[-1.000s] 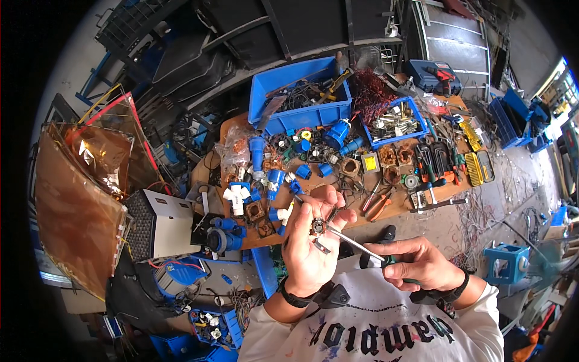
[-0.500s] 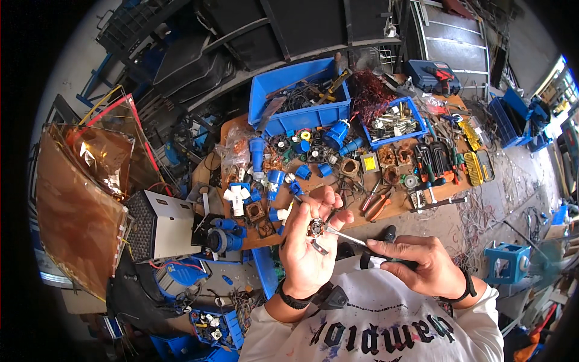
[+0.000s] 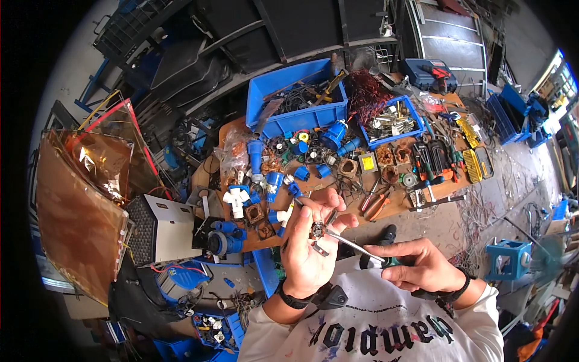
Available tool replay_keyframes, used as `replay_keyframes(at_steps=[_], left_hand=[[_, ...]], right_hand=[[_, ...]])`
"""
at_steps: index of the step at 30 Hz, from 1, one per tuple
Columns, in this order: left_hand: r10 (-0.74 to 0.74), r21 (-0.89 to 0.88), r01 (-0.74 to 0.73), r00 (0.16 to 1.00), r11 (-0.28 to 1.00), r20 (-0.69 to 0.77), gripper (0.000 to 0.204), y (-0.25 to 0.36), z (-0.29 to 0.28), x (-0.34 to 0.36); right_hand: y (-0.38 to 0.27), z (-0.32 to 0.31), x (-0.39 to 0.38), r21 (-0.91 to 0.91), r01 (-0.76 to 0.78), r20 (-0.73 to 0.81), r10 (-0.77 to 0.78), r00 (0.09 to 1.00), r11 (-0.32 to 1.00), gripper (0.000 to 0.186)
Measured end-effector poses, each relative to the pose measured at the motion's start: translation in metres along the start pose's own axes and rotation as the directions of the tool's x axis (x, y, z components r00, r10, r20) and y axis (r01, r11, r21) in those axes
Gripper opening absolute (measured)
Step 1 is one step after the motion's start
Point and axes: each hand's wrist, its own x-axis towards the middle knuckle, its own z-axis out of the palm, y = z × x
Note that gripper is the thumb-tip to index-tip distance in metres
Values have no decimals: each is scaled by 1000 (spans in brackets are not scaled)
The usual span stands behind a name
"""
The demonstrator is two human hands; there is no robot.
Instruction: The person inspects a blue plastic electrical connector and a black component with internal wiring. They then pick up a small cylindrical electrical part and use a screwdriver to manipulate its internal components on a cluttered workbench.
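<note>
In front of my chest, my left hand (image 3: 301, 250) is turned palm up with its fingers curled. It holds a small round dark metal part (image 3: 317, 230) with a hollow middle. A short flat metal strip (image 3: 320, 249) shows just below that part, against the palm; whether the two are joined I cannot tell. My right hand (image 3: 419, 265) is closed around the dark green handle of a screwdriver (image 3: 354, 245). Its long bright shaft slants up and left, and the tip meets the right side of the round part. The fingers partly hide the handle.
Beyond my hands a wooden table (image 3: 386, 208) carries blue plugs, copper-wound coils (image 3: 386, 155), orange-handled pliers (image 3: 378, 205) and clamps (image 3: 437, 158). At its back stand a large blue crate (image 3: 295, 125) and a smaller blue tray (image 3: 395, 140) of metal pieces. A white box (image 3: 172, 229) stands left.
My right fingers have shifted on the screwdriver handle, and more of the green shows. The round part and strip have turned slightly in my left hand.
</note>
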Motion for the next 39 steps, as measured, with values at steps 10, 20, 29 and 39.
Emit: replay_keyframes(at_steps=[10, 20, 29, 39], left_hand=[[-42, -148, 36, 998, 988, -39, 25, 3, -4, -1], [-41, -175, 33, 998, 984, -42, 24, 9, 0, -4], [-8, -100, 7, 1000, 995, -12, 24, 8, 5, -3], [15, -66, -13, 999, 998, 32, 24, 4, 1, -3]], right_hand=[[4, -5, 8, 157, -70, 97, 55, 994, 985, 45], [-14, 5, -6, -604, 360, 42, -423, 905, 711, 41], [-26, 6, -11, -681, 333, 49, -413, 909, 652, 44], [-25, 8, -13, -737, 328, 25, -462, 887, 590, 46]])
